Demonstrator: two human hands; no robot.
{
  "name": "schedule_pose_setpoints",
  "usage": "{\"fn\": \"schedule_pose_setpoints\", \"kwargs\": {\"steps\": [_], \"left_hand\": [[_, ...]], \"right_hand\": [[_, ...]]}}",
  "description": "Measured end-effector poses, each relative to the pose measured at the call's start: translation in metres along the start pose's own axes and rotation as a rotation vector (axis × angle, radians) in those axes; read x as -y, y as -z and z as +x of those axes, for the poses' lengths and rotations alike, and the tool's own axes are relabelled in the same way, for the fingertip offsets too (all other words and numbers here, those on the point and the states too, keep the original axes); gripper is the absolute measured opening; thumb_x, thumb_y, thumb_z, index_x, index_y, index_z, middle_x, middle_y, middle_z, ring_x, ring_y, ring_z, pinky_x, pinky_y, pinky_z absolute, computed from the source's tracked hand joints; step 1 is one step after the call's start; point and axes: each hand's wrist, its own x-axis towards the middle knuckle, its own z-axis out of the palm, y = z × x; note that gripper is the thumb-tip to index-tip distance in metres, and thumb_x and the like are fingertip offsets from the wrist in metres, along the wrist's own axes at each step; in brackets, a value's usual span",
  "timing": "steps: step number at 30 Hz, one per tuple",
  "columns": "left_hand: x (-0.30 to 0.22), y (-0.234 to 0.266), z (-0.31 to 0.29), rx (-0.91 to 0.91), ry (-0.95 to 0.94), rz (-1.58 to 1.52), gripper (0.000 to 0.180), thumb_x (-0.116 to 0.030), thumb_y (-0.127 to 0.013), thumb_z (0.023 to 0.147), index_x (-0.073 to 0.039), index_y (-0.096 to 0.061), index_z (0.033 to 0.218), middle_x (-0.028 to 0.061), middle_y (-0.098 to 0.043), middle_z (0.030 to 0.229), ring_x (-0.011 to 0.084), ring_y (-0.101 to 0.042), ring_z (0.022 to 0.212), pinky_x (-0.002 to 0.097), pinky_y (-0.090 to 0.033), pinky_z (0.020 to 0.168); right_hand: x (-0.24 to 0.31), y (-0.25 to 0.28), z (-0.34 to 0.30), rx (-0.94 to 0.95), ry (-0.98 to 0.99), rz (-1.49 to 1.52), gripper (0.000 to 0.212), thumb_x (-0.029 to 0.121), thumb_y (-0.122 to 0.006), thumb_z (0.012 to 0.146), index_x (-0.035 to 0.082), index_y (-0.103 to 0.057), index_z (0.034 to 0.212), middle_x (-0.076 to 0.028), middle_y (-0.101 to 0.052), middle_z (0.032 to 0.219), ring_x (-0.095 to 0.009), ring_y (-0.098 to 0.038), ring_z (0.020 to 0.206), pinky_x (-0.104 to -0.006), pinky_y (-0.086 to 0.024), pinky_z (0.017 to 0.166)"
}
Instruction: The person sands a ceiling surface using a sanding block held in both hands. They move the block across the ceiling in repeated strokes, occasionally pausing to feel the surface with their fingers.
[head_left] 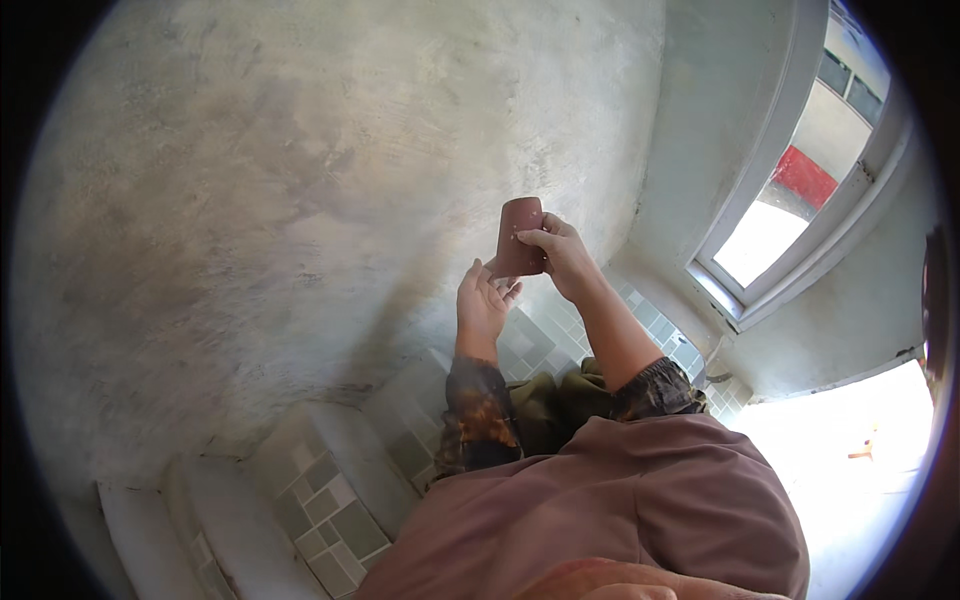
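Note:
A reddish-brown piece of sandpaper [518, 250], curled and flecked with pale specks, is held up before the wall. My right hand [566, 258] grips its right edge, with the thumb across the front and the fingers behind. Just below its lower left corner is my left hand [484, 305], palm turned up and fingers apart. The fingertips reach the corner or come very close to it; I cannot tell whether they touch.
A patchy, plastered wall [250, 180] fills the left and far side. Steps with tiled faces [330, 520] run along the wall's foot. At the right is a window [790, 220] with a white frame, and a bright opening [850, 450] lies below it.

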Motion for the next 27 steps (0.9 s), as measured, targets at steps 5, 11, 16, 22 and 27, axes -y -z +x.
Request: {"fn": "schedule_pose_setpoints", "kwargs": {"steps": [5,11,16,22,27], "left_hand": [[-0.01,0.008,0.004,0.024,-0.011,0.002,0.034,-0.033,-0.044,0.103,-0.008,-0.059,0.119,0.0048,-0.061,0.118,0.0196,-0.053,0.107,0.0401,-0.039,0.098],[-0.026,0.003,-0.008,0.129,-0.128,-0.107,0.027,-0.024,-0.053,0.099,-0.008,-0.058,0.121,0.0053,-0.063,0.118,0.019,-0.057,0.108,0.037,-0.043,0.093],[-0.036,-0.005,-0.014,0.032,-0.353,-0.079,0.03,-0.013,-0.06,0.094,-0.006,-0.052,0.122,0.0082,-0.062,0.116,0.0191,-0.059,0.105,0.034,-0.047,0.091],[-0.039,-0.007,-0.012,-0.255,-0.844,0.508,0.038,-0.001,-0.064,0.09,-0.005,-0.042,0.121,0.0123,-0.061,0.111,0.0167,-0.06,0.1,0.0314,-0.048,0.087],[-0.039,-0.008,-0.02,-0.305,-0.689,0.386,0.035,-0.006,-0.062,0.093,-0.005,-0.045,0.123,0.0115,-0.06,0.111,0.0177,-0.061,0.1,0.0302,-0.049,0.085]], "right_hand": [[0.011,-0.011,0.008,0.111,0.032,-0.141,0.045,0.017,-0.067,0.084,-0.004,-0.057,0.123,-0.015,-0.065,0.108,-0.022,-0.062,0.102,-0.0323,-0.048,0.087],[0.017,-0.019,0.02,0.281,-0.005,-0.218,0.039,0.015,-0.067,0.083,-0.001,-0.061,0.118,-0.01,-0.066,0.107,-0.02,-0.061,0.1,-0.0309,-0.047,0.086],[0.014,-0.019,0.032,0.282,0.009,-0.232,0.031,0.015,-0.068,0.083,0.0,-0.063,0.11,-0.008,-0.067,0.103,-0.019,-0.062,0.098,-0.0313,-0.047,0.086],[0.002,-0.023,0.036,0.239,0.076,-0.395,0.038,0.007,-0.064,0.09,-0.003,-0.055,0.125,-0.008,-0.065,0.109,-0.016,-0.063,0.099,-0.0304,-0.052,0.087],[0.003,-0.027,0.03,0.239,0.029,-0.219,0.037,0.007,-0.065,0.09,-0.002,-0.055,0.125,-0.01,-0.066,0.11,-0.017,-0.065,0.099,-0.0325,-0.053,0.087]]}}
